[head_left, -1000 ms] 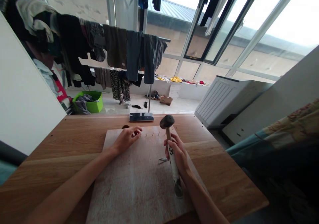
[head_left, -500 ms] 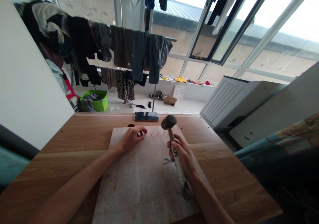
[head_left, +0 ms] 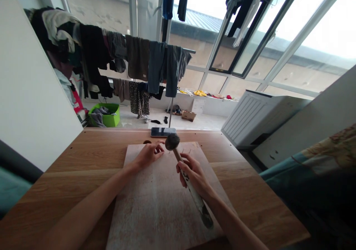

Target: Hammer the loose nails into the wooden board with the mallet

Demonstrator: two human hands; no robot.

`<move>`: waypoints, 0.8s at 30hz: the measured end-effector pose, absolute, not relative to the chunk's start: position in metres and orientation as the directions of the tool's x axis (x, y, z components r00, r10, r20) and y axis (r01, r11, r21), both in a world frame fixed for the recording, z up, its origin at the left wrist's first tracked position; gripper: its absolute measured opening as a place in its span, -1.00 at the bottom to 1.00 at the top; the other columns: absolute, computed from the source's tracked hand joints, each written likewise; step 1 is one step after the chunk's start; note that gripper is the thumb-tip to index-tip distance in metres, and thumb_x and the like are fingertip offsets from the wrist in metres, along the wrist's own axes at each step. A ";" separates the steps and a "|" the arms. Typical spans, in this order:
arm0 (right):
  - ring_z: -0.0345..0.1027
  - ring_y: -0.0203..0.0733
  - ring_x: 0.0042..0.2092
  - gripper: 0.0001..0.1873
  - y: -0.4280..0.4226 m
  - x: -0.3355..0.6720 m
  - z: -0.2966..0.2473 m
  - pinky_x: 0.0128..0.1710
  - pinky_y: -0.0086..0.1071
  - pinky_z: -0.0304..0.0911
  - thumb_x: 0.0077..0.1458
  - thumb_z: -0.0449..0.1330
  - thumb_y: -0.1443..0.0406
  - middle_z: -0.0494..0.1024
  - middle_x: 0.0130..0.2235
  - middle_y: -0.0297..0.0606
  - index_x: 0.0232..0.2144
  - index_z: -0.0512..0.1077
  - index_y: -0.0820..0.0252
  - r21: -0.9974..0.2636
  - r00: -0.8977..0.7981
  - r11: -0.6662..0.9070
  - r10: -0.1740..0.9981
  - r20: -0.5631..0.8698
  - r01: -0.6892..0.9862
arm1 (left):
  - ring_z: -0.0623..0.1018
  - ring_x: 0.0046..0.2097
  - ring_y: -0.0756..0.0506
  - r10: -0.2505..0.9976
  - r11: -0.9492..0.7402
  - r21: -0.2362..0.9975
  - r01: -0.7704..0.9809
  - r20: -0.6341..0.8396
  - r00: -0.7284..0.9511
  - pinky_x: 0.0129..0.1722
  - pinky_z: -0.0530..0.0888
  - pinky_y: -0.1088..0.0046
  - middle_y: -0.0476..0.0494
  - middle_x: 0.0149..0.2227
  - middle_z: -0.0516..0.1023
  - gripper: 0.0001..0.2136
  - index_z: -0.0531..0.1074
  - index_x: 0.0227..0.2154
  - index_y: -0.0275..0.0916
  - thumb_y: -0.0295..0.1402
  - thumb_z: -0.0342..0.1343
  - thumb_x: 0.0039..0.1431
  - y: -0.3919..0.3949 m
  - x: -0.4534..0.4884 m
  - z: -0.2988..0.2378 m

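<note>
My right hand (head_left: 193, 175) is wrapped round the handle of a hammer (head_left: 182, 166) whose dark head hangs over the far part of a pale wooden board (head_left: 155, 205). My left hand (head_left: 149, 153) rests on the board's far left part, fingers pinched together close to the hammer head; what they pinch is too small to make out. A few thin nails stand in a row on the board near the far edge, partly hidden by the hammer.
The board lies on a brown wooden table (head_left: 83, 157). A phone (head_left: 162, 131) lies flat at the table's far edge. Beyond are a clothes rack (head_left: 144, 61) with hanging clothes, a green basket (head_left: 107, 115) on the floor, and a white radiator (head_left: 250, 116) at the right.
The hammer head has swung left toward my left hand's fingertips. My right hand now covers the loose nails that lay mid-board. My left hand stays in place.
</note>
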State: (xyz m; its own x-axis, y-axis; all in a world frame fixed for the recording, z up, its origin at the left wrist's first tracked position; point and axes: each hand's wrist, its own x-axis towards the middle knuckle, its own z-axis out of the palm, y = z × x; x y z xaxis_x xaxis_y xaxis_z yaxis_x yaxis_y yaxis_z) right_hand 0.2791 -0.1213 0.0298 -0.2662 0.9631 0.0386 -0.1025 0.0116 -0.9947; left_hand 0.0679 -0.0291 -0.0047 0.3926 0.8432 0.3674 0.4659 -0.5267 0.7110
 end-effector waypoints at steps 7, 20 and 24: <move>0.22 -0.43 -0.72 -0.60 -0.117 0.270 0.019 -0.80 -0.56 0.05 0.15 0.19 0.04 0.42 -0.45 -0.45 -0.10 0.31 0.18 -0.998 -0.312 -0.021 0.950 0.001 -0.066 | 0.55 -0.42 0.04 0.819 -0.565 0.706 0.427 0.416 0.395 -0.39 0.47 0.58 -0.02 -0.33 0.62 -0.81 0.48 -0.31 -0.25 -0.63 0.16 0.04 -0.026 0.067 -0.010; 0.19 -0.43 -0.67 -0.56 -0.123 0.322 0.050 -0.73 -0.53 0.09 0.11 0.24 0.03 0.40 -0.47 -0.44 -0.12 0.32 0.21 -0.998 -0.096 0.020 0.995 0.026 -0.054 | 0.55 -0.38 -0.02 0.848 -0.509 0.728 0.460 0.332 0.413 -0.34 0.49 0.48 -0.02 -0.30 0.62 -0.60 0.36 0.04 -0.22 -0.43 0.19 0.11 -0.031 0.067 -0.003; 0.23 -0.39 -0.64 -0.54 -0.139 0.365 0.044 -0.70 -0.50 0.13 0.10 0.25 0.00 0.41 -0.47 -0.41 -0.12 0.32 0.21 -0.996 -0.048 -0.045 0.998 -0.049 0.081 | 0.53 -0.35 -0.02 0.830 -0.547 0.690 0.474 0.373 0.414 -0.33 0.50 0.46 -0.08 -0.19 0.58 -0.59 0.33 0.04 -0.21 -0.32 0.21 0.13 -0.030 0.065 -0.005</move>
